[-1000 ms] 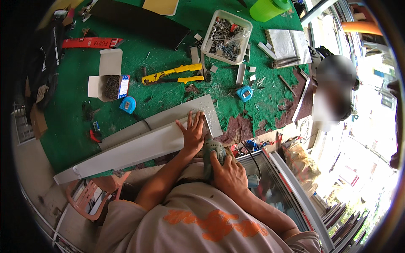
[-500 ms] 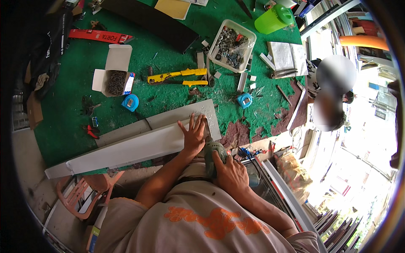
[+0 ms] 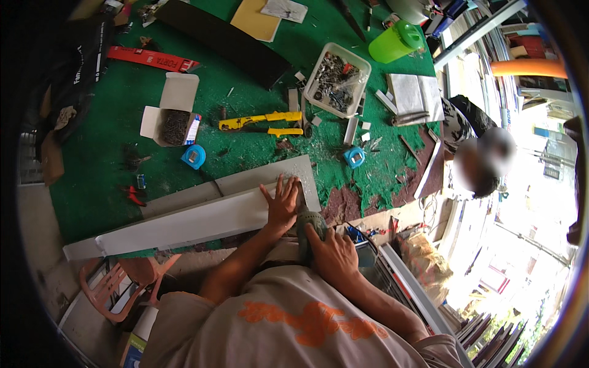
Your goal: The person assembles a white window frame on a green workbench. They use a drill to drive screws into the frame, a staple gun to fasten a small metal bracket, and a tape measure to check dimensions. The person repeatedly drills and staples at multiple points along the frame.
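Note:
My left hand (image 3: pixel 281 204) lies flat, fingers spread, on the right end of a long grey metal profile (image 3: pixel 184 224) that rests across the front of the green workbench (image 3: pixel 110 178). My right hand (image 3: pixel 334 257) is closed around a dark green power drill (image 3: pixel 307 226) held upright at the profile's right end, next to my left hand. The drill's tip is hidden behind my fingers.
On the bench lie a yellow-handled plier tool (image 3: pixel 264 122), two small blue tape measures (image 3: pixel 193 156) (image 3: pixel 354 157), an open cardboard box of screws (image 3: pixel 169 119), a clear tub of hardware (image 3: pixel 336 78), a green jug (image 3: pixel 396 42) and a black bar (image 3: pixel 221 40). Another person (image 3: pixel 481 162) is at the right. A pink plastic chair (image 3: pixel 123 279) stands below.
The view has shifted slightly, so the bench sits lower in the picture. Both hands stay in place on the profile and the drill.

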The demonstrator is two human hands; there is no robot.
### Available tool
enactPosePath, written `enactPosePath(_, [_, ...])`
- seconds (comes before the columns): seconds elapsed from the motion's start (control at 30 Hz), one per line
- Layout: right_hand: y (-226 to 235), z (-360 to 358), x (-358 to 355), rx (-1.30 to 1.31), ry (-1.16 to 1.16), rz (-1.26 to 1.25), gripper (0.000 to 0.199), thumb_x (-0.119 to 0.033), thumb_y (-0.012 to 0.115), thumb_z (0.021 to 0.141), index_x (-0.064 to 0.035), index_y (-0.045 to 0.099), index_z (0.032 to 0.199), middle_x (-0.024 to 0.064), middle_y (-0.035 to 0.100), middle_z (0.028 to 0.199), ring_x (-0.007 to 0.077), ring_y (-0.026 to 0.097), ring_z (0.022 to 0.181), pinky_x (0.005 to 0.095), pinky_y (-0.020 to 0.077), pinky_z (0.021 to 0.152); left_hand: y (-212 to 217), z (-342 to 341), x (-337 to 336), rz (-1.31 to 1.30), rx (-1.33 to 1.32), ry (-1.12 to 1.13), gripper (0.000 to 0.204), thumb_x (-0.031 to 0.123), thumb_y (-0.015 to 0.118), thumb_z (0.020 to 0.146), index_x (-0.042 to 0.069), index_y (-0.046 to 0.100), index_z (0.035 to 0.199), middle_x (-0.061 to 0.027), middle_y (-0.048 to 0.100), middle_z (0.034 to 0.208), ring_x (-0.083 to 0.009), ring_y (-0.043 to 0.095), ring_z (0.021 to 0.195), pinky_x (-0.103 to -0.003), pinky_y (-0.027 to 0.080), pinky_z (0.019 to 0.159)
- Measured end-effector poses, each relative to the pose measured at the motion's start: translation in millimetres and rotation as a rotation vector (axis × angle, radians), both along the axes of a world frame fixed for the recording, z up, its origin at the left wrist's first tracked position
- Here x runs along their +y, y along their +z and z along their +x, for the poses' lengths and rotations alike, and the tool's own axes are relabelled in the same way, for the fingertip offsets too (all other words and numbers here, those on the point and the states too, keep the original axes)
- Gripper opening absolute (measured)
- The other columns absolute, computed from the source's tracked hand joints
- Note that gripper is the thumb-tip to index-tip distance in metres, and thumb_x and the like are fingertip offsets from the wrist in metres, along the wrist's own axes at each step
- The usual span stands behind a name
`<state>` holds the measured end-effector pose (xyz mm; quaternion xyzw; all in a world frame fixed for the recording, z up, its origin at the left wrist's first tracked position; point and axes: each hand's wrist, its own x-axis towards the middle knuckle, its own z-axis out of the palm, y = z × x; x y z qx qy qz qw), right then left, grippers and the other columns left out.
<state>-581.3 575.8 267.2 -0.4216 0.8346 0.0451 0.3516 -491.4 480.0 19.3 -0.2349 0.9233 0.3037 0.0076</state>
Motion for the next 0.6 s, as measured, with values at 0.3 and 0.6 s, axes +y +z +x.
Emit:
enactPosePath(0.3, [-2.3,-88.0,67.8,-0.385,-0.567,-0.382,0.061,-0.025,0.079,0.073,-0.0103,0.064,0.13,0.0127,0.076,0.103,0.0246,0.073,0.088,0.0366,0.0581,0.079,5.8,-5.1,2.2,-0.108,-0.057,-0.03,0.111,0.048,0.089,0.063,0.011,0.038,0.154,-0.0041,0.039,0.159,-0.0325,0.022,0.154,-0.084,0.002,0.108])
enactPosePath(0.6, [-221.0,-139.3,159.6,-1.274,-1.421,-0.707,0.064,-0.025,0.074,0.077,0.0027,0.057,0.133,0.0144,0.071,0.112,0.0278,0.071,0.091,0.0418,0.0593,0.081,11.1,-6.2,1.3,-0.028,-0.13,-0.032,0.115,0.047,0.09,0.064,0.013,0.032,0.157,-0.0087,0.034,0.162,-0.0365,0.02,0.154,-0.084,0.0,0.108])
